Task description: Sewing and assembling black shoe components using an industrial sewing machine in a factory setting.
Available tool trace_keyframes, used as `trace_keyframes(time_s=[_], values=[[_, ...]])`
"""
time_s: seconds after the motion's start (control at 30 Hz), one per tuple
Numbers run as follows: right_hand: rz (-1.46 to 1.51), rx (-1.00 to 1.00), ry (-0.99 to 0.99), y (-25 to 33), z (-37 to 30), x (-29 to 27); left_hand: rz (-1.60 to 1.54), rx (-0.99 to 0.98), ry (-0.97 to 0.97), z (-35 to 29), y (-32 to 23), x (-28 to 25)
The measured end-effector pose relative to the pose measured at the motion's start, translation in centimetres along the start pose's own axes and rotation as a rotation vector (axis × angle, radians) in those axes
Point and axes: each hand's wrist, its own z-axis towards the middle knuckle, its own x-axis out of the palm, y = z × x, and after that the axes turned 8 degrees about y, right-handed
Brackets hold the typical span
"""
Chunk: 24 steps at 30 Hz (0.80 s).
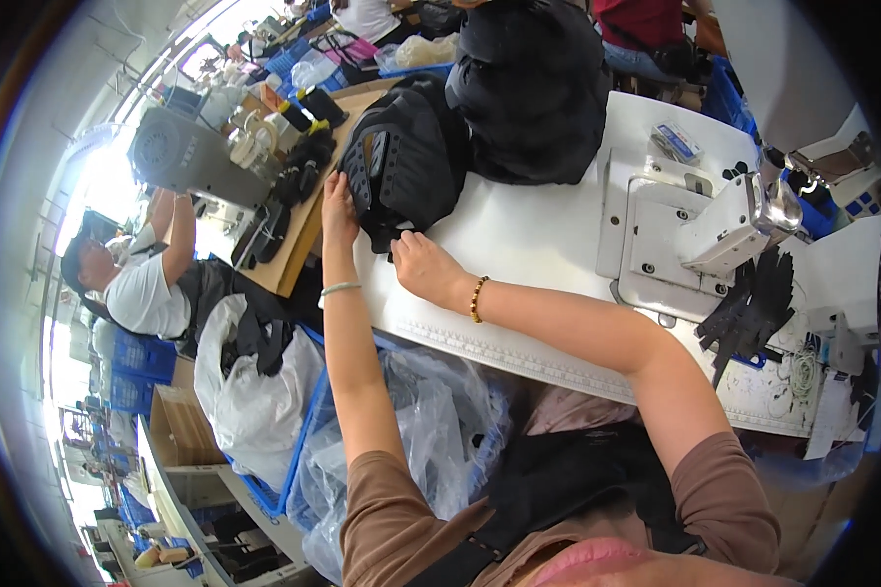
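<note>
A black fabric piece with rows of holes, resembling a shoe upper (401, 161), lies at the far left end of the white table. My left hand (340, 210) is closed on its left edge, fingers pointing away from me. At the near end of the same piece, my right hand (426, 269) pinches a small black tip, knuckles up. What lies under the right fingers is hidden. Just beyond and to the right, a tall pile of black pieces (529, 93) stands on the table.
A white sewing machine (719, 230) occupies the table's right side, with black strips (754, 303) beside it. A clear plastic bag (411, 411) lines a blue crate below the table. To the left, a co-worker (147, 293) sits at another machine (191, 157) along a wooden board (305, 245).
</note>
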Motion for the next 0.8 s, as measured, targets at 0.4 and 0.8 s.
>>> trace_keyframes(time_s=[0.4, 0.8], values=[[0.474, -0.005, 0.161, -4.3, -10.0, -8.7, 1.069, 1.101, 0.043, -0.4, -7.9, 18.0], [0.414, 0.124, 0.097, -5.1, -20.6, -17.4, 1.357, 1.544, 0.210, -4.9, -8.9, 26.3]])
